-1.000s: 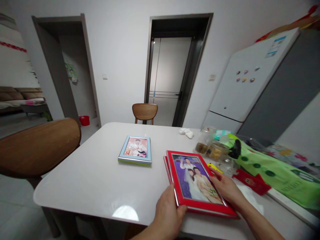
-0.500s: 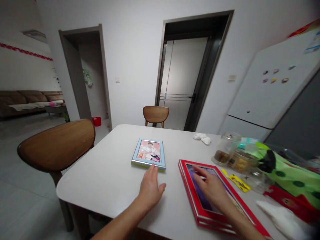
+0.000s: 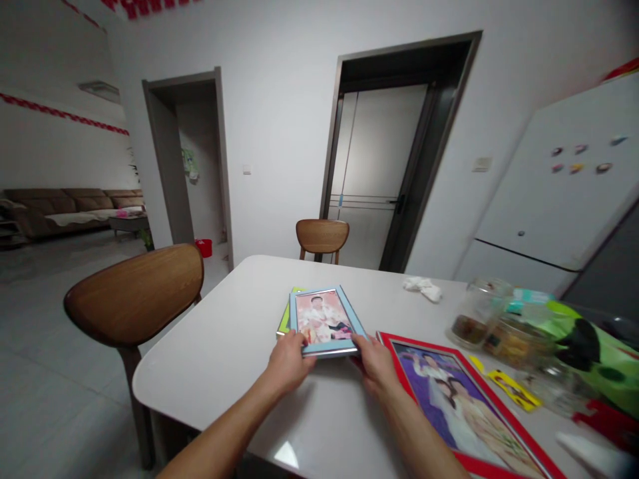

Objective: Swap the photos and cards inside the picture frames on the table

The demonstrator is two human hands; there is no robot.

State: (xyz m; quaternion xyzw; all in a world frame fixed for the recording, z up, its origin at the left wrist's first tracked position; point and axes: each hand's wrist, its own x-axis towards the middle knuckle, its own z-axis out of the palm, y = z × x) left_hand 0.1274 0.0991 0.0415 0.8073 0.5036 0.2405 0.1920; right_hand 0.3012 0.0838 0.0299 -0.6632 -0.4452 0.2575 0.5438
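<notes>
A light blue picture frame [image 3: 324,319] is held by its near corners, tilted above the white table [image 3: 219,359]. My left hand [image 3: 291,359] grips its near left corner, fingers closed on it. At the near right corner, my right hand [image 3: 377,362] is closed on the frame too. Beneath and to the left shows the edge of a green frame [image 3: 284,322]. To the right of my right hand lies a large red picture frame [image 3: 464,406] with a purple-backed photo.
Glass jars [image 3: 479,313], a yellow packet [image 3: 514,389], a green bag [image 3: 606,366] and crumpled tissue [image 3: 423,289] lie along the right side. Wooden chairs stand at the left [image 3: 140,293] and far side [image 3: 322,237]. A fridge [image 3: 549,179] is at the right.
Both hands have closed on the blue frame, my right hand moving left from over the red frame. The blue frame is lifted off the green one and shifted. The view has turned slightly.
</notes>
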